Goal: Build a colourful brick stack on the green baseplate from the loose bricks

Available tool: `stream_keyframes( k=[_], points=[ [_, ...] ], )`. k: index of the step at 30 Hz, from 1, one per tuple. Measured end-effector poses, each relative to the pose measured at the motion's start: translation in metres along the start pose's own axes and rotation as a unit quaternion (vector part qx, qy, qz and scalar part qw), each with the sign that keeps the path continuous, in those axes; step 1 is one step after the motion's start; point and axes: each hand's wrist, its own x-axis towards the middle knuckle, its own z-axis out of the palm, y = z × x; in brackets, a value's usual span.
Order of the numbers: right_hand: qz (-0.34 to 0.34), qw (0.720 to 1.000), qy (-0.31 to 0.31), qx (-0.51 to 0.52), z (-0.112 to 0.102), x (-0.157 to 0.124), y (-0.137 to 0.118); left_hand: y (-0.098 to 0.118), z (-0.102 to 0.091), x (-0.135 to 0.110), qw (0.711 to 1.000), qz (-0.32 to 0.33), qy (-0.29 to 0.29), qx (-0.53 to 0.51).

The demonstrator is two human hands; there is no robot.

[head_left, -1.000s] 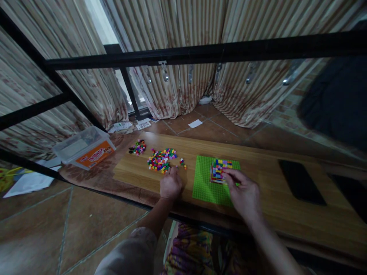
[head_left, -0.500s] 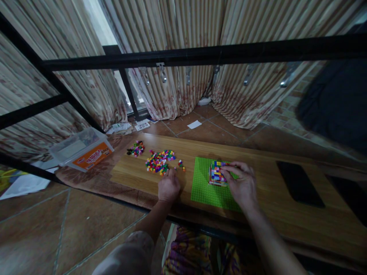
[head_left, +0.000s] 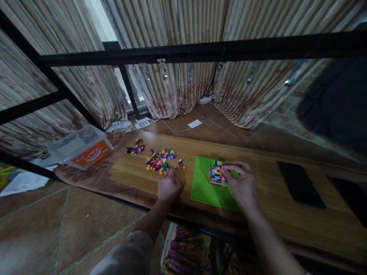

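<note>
A green studded baseplate (head_left: 200,187) lies on the wooden board (head_left: 272,214). On it stands a low block built of many-coloured bricks (head_left: 215,173). My right hand (head_left: 242,182) is over the right side of this block, thumb and forefinger pinched together at its top; whatever is between the fingertips is hidden. My left hand (head_left: 169,186) rests left of the baseplate with its fingers curled closed, at the near edge of a pile of small coloured bricks (head_left: 157,161). What it may hold cannot be made out. A few loose bricks (head_left: 181,164) lie between pile and baseplate.
A smaller brick pile (head_left: 136,147) lies at the board's far left. Beyond it stands a clear plastic box (head_left: 80,147) with an orange label. To the right is a dark flat phone-like slab (head_left: 299,184). A black metal bar (head_left: 183,54) crosses in front of striped curtains.
Hardly anything differs. The view has shifted slightly, while both hands keep nearly the same places and finger poses.
</note>
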Motion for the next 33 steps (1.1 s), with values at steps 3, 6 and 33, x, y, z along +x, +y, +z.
stream_keyframes(
  k=[3, 6, 33],
  points=[
    [0.022, 1.0, 0.002, 0.017, 0.001, 0.001, -0.003, 0.0, 0.0, 0.0, 1.0, 0.001, 0.0, 0.0],
    [0.039, 0.999, -0.004, 0.019, 0.001, 0.001, -0.004, 0.0, 0.0, -0.001, 1.0, 0.006, 0.0, -0.004],
    [-0.008, 0.992, -0.063, 0.109, -0.008, -0.056, -0.059, 0.0, 0.0, -0.001, 1.0, 0.003, -0.012, 0.002]
  ],
)
